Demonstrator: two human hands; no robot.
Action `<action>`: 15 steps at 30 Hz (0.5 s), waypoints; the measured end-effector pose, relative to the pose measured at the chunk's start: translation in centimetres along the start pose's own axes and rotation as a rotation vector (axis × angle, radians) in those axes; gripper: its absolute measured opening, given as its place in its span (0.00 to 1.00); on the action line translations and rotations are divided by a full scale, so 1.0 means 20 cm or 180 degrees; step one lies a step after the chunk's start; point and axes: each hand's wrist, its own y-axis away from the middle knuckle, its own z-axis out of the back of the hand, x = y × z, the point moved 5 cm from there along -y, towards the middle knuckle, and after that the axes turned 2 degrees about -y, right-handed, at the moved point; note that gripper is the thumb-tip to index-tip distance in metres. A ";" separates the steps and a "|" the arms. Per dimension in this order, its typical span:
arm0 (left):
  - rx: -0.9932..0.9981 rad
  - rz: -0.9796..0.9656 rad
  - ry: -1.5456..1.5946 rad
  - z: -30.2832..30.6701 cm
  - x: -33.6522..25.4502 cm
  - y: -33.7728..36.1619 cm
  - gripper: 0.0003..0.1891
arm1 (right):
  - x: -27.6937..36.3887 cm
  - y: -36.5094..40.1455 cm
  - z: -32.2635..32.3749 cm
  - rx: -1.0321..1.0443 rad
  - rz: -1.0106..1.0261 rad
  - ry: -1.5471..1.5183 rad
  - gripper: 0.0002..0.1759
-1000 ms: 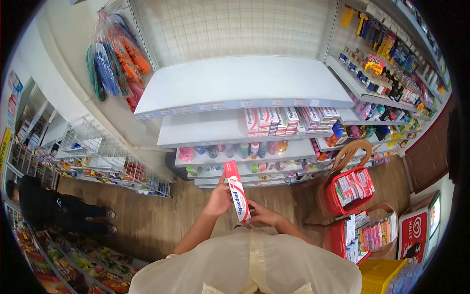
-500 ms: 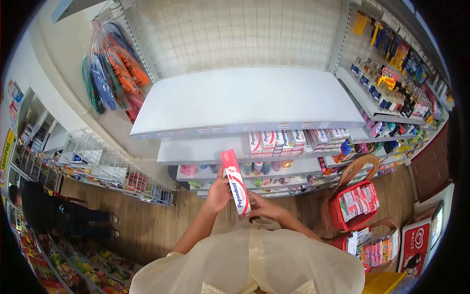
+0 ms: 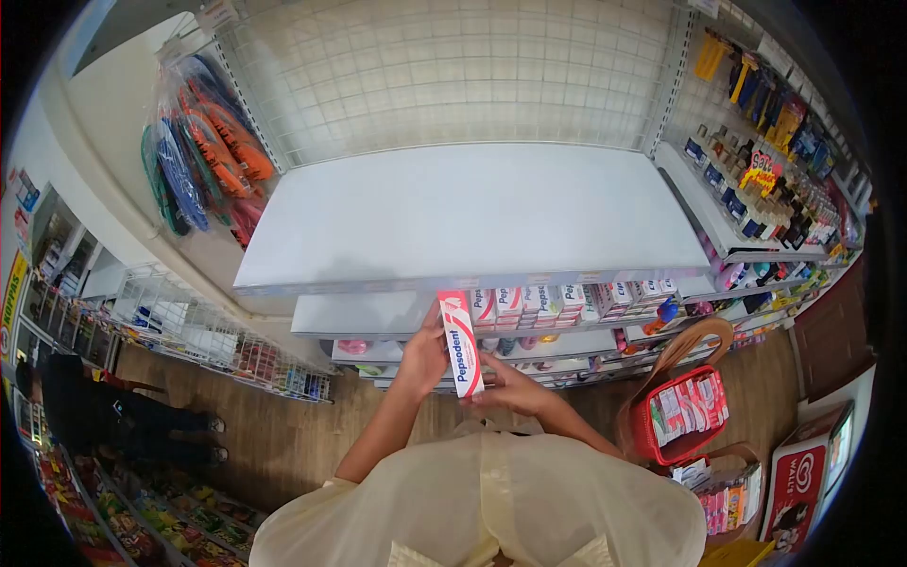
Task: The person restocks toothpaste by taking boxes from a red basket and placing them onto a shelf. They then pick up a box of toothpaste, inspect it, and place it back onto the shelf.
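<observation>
A red and white Pepsodent toothpaste box (image 3: 460,345) stands lengthwise between my hands, its printed face turned up toward me. My left hand (image 3: 425,359) grips its left side near the upper half. At the lower right end, my right hand (image 3: 510,386) holds the box with its fingers curled around the corner. Just beyond the box, a row of similar toothpaste boxes (image 3: 543,300) sits on the second shelf (image 3: 354,317). The wide white top shelf (image 3: 472,208) lies above that one.
At the right, a red basket (image 3: 661,439) filled with boxes rests by a brown wicker chair (image 3: 694,340). Bottles (image 3: 756,203) line the right-hand shelving. Bagged sandals (image 3: 203,142) hang at the left. A person in dark clothes (image 3: 85,406) stands at the far left.
The view has shifted slightly, so the shelves sit lower. The toothpaste box stands more upright and its top end now overlaps the left of the shelved row. Both hands still hold it.
</observation>
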 end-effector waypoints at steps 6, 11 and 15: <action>-0.0043 -0.0109 -0.0207 -0.04 0.02 -0.12 0.39 | 0.04 -0.02 0.07 -0.0070 0.0019 -0.0475 0.45; 0.0052 -0.0053 -0.0261 -0.11 0.04 -0.17 0.34 | 0.07 -0.02 0.14 -0.0146 -0.0001 -0.0430 0.45; 0.0006 -0.0041 -0.0303 -0.11 0.07 -0.21 0.29 | 0.06 -0.03 0.19 -0.0176 -0.0012 -0.0373 0.47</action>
